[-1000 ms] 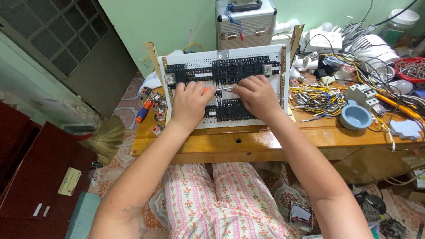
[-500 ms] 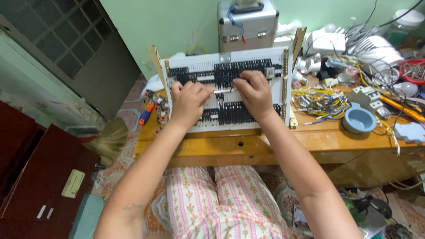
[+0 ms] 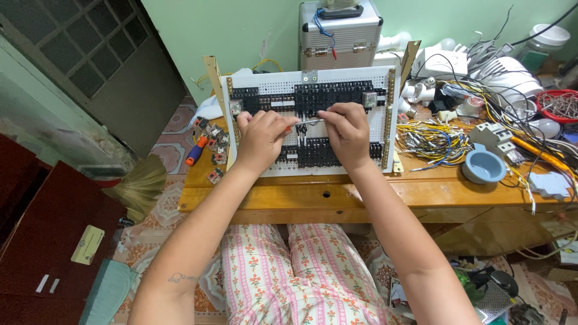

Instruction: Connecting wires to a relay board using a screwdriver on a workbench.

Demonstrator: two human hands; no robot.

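Since the earlier frames both our hands have slid up from the lower rows of the board to its middle, and the head has come closer and tilted a bit.

Nearest us, our lap in pink flowered trousers (image 3: 301, 271), then the wooden table (image 3: 313, 195) edge. On it stands the white perforated panel (image 3: 310, 123), propped tilted toward us, with rows of black terminal blocks (image 3: 331, 93) top and bottom.

Our left hand (image 3: 260, 137) is clenched around an orange-handled screwdriver (image 3: 301, 123); only a sliver of handle and the thin metal shaft show past the knuckles. Our right hand (image 3: 344, 133) pinches at the shaft's tip end, fingertips closed; whether it holds the tip itself or a small part there we cannot tell. Both hands rest against the panel between the two block rows.

Handling, our judgement: the screwdriver is light and stiff, best gripped at the handle, the tip steadied by the other hand as here. The panel looks rigid but only leaning, so pushing hard could shift it; the blocks are small plastic, likely brittle.

Left of the panel, another screwdriver with an orange and blue handle (image 3: 195, 151). To the right, a bundle of yellow wires (image 3: 430, 138) and a blue bowl (image 3: 483, 165). Behind, a silver case (image 3: 340, 33).
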